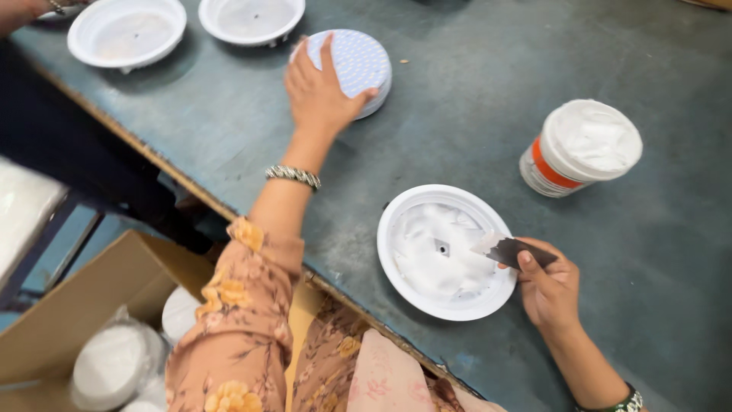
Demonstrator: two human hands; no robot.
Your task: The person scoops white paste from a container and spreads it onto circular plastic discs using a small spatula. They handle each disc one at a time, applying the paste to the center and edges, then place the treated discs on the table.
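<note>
Grey-green desk (473,99) | left hand (320,91) spread over dotted disc (358,57), far edge | right hand (549,286) pinches paste-smeared scraper (507,248) over white dish (446,252), near edge.

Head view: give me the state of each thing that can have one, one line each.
Left hand: spread flat on the dotted disc stack.
Dotted disc stack: lying flat on the table.
Right hand: gripping the scraper.
Scraper: white paste on its tip.
Round housing: smeared inside with white paste.
Paste tub: open, full.
Cardboard box: open.
</note>
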